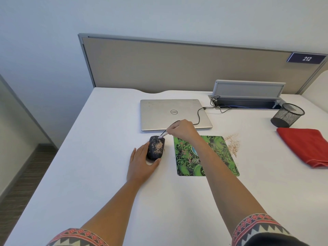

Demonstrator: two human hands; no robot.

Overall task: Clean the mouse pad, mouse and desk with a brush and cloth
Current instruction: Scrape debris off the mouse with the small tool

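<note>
A black mouse [155, 148] dusted with tan crumbs sits on the white desk [92, 139], left of a green patterned mouse pad [214, 157]. My left hand [142, 163] holds the mouse from its near left side, thumb along its near end. My right hand [182, 130] pinches a thin brush [164, 135] whose pale tip touches the mouse's far end. More crumbs [232, 143] lie on the desk at the pad's far right corner. A folded red cloth [307, 145] rests at the right.
A closed silver laptop [174, 113] lies behind the mouse, its black cable [199, 114] running to an open cable tray [248, 102]. A black mesh pen cup [287, 114] stands far right. A beige partition [177, 66] closes the back; the desk's left edge drops off to the floor.
</note>
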